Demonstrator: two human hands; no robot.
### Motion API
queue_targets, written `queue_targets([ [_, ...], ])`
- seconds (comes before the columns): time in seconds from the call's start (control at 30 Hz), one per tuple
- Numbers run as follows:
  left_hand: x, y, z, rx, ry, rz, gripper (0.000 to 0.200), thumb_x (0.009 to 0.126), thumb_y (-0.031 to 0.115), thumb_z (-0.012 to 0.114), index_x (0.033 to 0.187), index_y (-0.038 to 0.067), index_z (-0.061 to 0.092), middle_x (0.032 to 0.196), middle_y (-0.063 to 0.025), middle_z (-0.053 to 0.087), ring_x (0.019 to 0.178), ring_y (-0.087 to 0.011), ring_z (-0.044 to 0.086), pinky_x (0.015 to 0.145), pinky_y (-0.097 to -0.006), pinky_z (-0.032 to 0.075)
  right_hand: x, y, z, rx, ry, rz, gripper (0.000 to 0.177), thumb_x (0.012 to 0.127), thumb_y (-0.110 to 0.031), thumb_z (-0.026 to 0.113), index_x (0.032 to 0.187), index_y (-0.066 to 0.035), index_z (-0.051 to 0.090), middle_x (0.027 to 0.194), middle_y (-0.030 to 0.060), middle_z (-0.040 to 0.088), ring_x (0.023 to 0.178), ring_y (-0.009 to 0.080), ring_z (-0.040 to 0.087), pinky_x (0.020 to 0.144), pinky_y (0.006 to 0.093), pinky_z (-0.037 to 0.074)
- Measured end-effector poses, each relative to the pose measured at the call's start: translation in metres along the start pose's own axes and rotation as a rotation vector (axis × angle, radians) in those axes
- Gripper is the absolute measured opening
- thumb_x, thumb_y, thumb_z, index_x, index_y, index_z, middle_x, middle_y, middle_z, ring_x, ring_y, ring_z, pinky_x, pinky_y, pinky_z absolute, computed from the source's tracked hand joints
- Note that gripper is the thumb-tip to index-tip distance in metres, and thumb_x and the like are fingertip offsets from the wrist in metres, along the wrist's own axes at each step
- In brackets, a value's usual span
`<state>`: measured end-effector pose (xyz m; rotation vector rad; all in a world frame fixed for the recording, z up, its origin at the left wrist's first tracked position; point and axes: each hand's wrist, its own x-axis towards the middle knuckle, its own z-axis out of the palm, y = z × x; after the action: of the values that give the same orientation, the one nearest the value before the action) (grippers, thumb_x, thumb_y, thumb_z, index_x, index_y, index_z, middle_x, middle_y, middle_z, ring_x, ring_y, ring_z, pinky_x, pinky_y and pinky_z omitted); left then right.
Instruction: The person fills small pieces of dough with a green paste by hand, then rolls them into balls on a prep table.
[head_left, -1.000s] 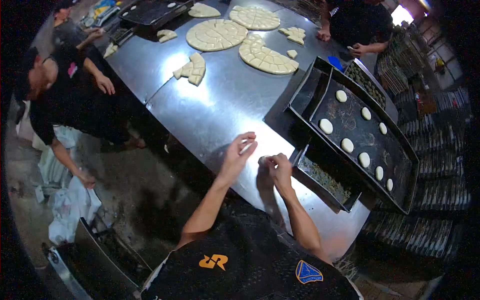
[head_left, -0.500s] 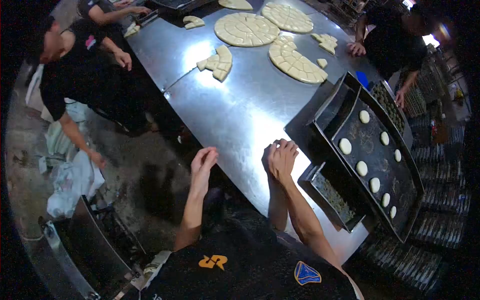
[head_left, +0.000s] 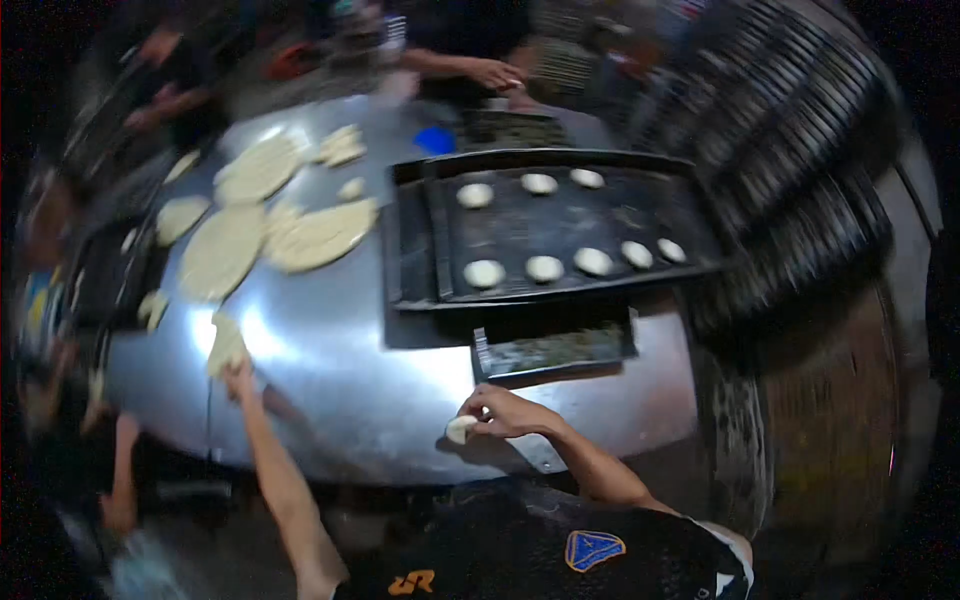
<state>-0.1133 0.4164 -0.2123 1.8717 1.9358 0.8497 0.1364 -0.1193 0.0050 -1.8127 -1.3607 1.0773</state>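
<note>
Hands well apart: right hand (head_left: 503,410) pinches a dough ball (head_left: 461,429) low centre at the table (head_left: 400,390) edge, left hand (head_left: 238,378) touches a cut dough piece (head_left: 227,343) mid-left, grip unclear through blur; best to pinch lightly so the ball stays round

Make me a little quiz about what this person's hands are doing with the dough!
1. True or false: the right hand holds a small dough piece near the table's front edge.
2. Pick one: what is the left hand reaching to? A) a cut dough slab B) a rolling pin C) a spoon
3. Count: how many dough rounds lie on the dark tray?

Key: 1 true; 2 A; 3 eight, with three in the far row and five in the near row.
</note>
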Motion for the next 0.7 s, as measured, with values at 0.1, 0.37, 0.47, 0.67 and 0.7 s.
queue_targets([
  [0.1,-0.05,0.058,-0.037,-0.626,-0.062,0.191,0.029,0.085,0.01,0.064,0.11,0.003,0.052,0.105,-0.0133,0.06,0.096,-0.0212,0.057,0.077,-0.0307,0.049,-0.075,0.004,-0.052,0.108,0.301,0.06,0.029,0.087,-0.017,0.067,0.111,-0.002,0.062,0.105,0.0088,0.063,0.098,0.018,0.06,0.088,0.03,0.049],
  [0.37,-0.251,0.141,-0.101,-1.003,-0.42,-0.173,0.052,0.091,0.021,0.064,0.132,0.003,0.039,0.125,-0.0137,0.052,0.107,-0.0256,0.055,0.085,-0.0368,0.049,-0.231,0.074,-0.22,0.081,1.351,0.231,0.025,0.087,-0.014,0.064,0.107,0.001,0.064,0.094,0.008,0.068,0.082,0.013,0.062,0.075,0.0282,0.051],
  [0.47,-0.3,0.141,-0.118,-1.043,-0.486,-0.26,0.054,0.09,0.021,0.066,0.133,0.002,0.039,0.126,-0.0132,0.052,0.106,-0.0241,0.056,0.085,-0.0365,0.048,-0.27,0.142,-0.31,-0.181,1.402,0.281,0.025,0.084,-0.014,0.066,0.103,0.002,0.066,0.092,0.0115,0.07,0.084,0.0141,0.065,0.073,0.029,0.051],
  [0.67,-0.33,0.108,-0.16,-0.986,-0.485,-0.269,0.055,0.09,0.024,0.066,0.134,0.004,0.04,0.124,-0.0123,0.054,0.107,-0.0227,0.056,0.087,-0.0352,0.047,-0.273,0.207,-0.408,-0.858,1.424,0.635,0.031,0.075,-0.019,0.071,0.098,0.0,0.067,0.089,0.0208,0.068,0.082,0.0368,0.065,0.076,0.0421,0.051],
  [0.7,-0.334,0.11,-0.17,-0.954,-0.443,-0.275,0.056,0.09,0.025,0.065,0.135,0.005,0.039,0.123,-0.0119,0.054,0.107,-0.0222,0.055,0.086,-0.0342,0.047,-0.271,0.217,-0.411,-0.847,1.42,0.631,0.031,0.075,-0.019,0.071,0.098,0.0,0.067,0.089,0.0208,0.068,0.082,0.0368,0.065,0.076,0.0421,0.051],
])
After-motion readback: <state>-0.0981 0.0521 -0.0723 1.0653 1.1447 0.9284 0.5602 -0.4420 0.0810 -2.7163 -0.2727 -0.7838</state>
